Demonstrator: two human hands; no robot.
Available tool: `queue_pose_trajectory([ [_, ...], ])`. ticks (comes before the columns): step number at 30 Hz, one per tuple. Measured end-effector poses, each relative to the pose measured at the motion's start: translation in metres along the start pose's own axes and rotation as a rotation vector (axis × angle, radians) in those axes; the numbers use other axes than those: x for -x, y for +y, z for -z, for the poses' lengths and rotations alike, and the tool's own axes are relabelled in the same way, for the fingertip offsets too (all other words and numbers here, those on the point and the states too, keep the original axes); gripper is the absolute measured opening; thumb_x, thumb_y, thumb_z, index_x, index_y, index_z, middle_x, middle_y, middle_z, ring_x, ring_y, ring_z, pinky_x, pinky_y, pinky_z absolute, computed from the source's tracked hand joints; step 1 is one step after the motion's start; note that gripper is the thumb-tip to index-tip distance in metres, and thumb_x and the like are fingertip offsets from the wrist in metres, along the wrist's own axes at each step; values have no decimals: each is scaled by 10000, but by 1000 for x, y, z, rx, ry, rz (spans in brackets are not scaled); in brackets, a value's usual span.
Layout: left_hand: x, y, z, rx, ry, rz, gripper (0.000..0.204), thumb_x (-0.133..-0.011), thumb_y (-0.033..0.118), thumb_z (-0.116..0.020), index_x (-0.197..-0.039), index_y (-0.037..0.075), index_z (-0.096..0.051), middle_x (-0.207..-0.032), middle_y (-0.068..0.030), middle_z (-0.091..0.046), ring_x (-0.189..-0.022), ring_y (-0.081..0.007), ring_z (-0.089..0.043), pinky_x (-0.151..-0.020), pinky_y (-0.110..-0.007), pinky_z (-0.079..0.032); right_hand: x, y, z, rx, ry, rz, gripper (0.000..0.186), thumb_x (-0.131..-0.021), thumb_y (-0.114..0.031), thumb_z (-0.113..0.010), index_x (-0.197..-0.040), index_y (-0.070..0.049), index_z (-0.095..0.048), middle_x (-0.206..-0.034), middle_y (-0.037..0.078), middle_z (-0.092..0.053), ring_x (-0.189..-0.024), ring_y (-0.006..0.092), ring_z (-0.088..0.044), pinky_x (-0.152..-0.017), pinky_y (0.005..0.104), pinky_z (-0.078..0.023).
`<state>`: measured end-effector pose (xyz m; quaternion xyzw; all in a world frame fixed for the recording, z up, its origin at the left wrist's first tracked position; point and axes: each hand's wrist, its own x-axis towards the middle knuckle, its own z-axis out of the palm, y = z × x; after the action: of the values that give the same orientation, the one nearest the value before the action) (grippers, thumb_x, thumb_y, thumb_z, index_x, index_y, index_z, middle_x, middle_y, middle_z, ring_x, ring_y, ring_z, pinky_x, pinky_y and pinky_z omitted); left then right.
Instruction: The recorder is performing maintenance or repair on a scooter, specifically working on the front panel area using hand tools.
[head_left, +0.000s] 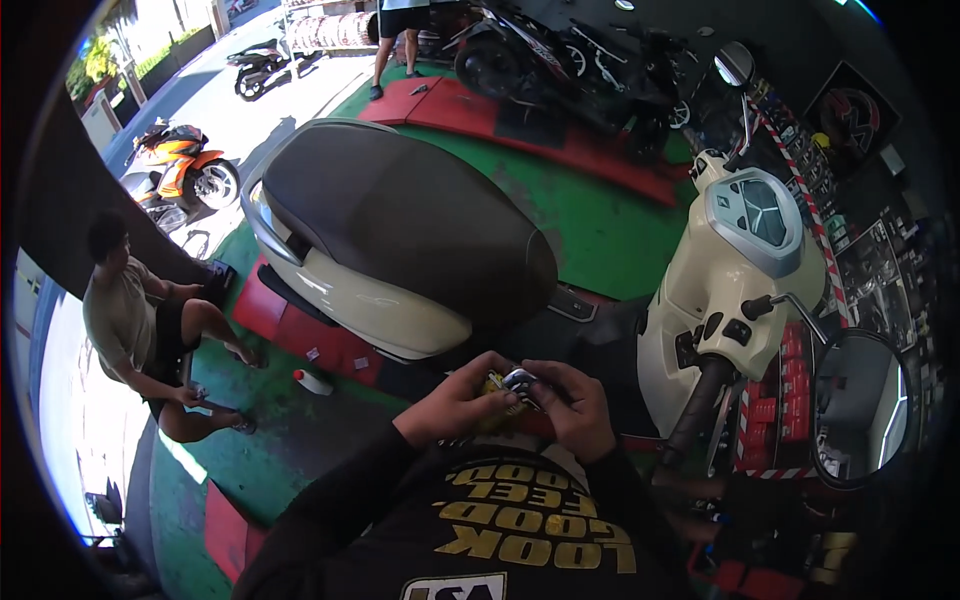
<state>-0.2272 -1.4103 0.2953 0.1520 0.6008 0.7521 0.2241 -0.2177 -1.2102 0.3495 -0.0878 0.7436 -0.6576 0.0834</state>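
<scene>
Close in front of my body, both hands are closed and meet at the fingertips. Between them is a small, shiny dark and silver object (520, 384), too small to name; it looks like a rounded fob or fitting. My left hand (462, 398) grips a small yellow item (491, 384), mostly covered by the fingers, against it. The thumb and fingers of my right hand (577, 402) pinch the object's right side. Just beyond my hands stands a cream scooter (390, 305) with a long dark brown seat (400, 215).
At right are the scooter's handlebar grip (697, 410) and round mirror (858, 405). A person (135, 310) sits at left near a white bottle (313, 382) on the green floor. Other motorcycles (560, 75) stand on a red platform behind; another person's legs (398, 45) show there.
</scene>
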Motion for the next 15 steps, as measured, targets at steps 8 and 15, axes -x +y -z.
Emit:
queue_pose_trajectory([
  [8, -10, 21, 51, -244, -41, 63, 334, -925, 195, -661, -1170, 54, -483, -887, -91, -607, -587, -124, -531, -515, -263, -443, -41, -8, -31, 542, 94, 422, 222, -790, 27, -640, -1007, -16, -662, -1005, 100, -674, -847, 227, -628, -787, 287, -489],
  [15, -20, 50, 81, -462, -230, 142, 393, -916, 184, -684, -1218, 50, -472, -1031, -120, -627, -796, -153, -608, -687, -292, -515, -55, -26, -34, 700, 356, 471, 135, -805, 24, -638, -927, -31, -624, -901, 72, -672, -776, 211, -605, -718, 309, -484],
])
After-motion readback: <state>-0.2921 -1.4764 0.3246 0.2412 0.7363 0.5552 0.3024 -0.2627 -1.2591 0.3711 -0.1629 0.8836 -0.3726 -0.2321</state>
